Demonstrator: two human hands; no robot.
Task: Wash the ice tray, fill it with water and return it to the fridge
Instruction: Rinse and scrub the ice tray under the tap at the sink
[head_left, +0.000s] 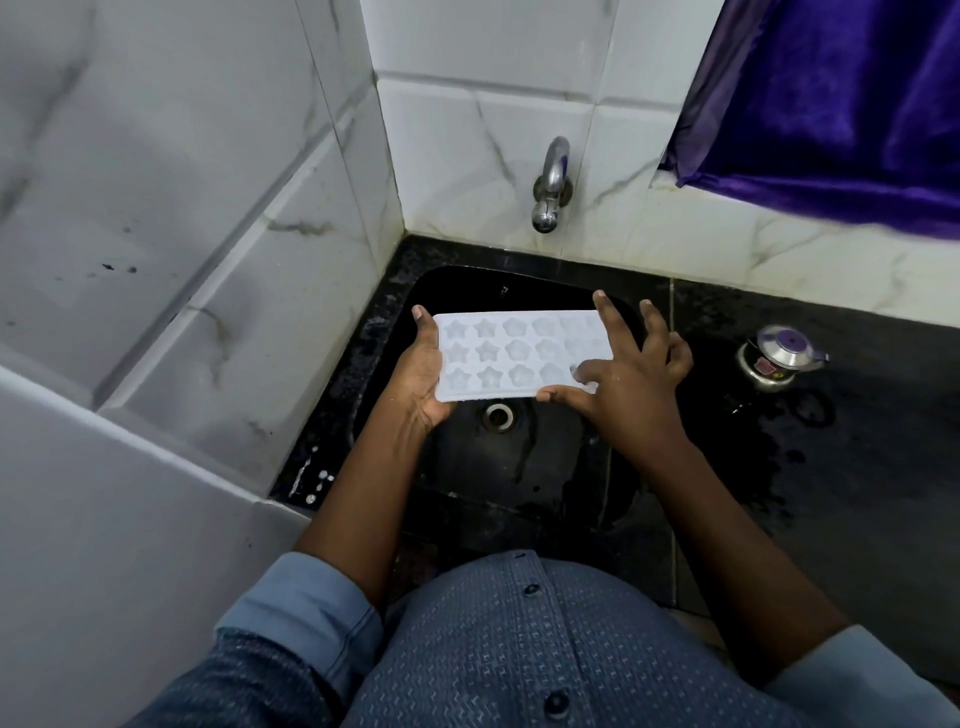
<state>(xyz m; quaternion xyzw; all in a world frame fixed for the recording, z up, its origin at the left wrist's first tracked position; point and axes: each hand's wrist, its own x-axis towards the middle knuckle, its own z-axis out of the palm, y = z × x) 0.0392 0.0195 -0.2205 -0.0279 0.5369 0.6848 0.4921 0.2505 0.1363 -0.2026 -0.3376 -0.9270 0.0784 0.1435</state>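
Note:
A white ice tray (511, 353) with star and flower shaped cups is held level over the black sink (530, 467). My left hand (423, 371) grips its left end from below, thumb on the rim. My right hand (631, 371) is on the tray's right end, thumb under the near edge and fingers spread across the cups. The metal tap (550, 187) sticks out of the tiled wall above the tray; I see no water running from it.
The sink drain (497, 415) lies just below the tray. A wet black counter (810, 441) extends to the right, with a small steel lidded pot (779, 358) on it. White tiled walls close in on the left and behind. A purple curtain (841, 98) hangs at the upper right.

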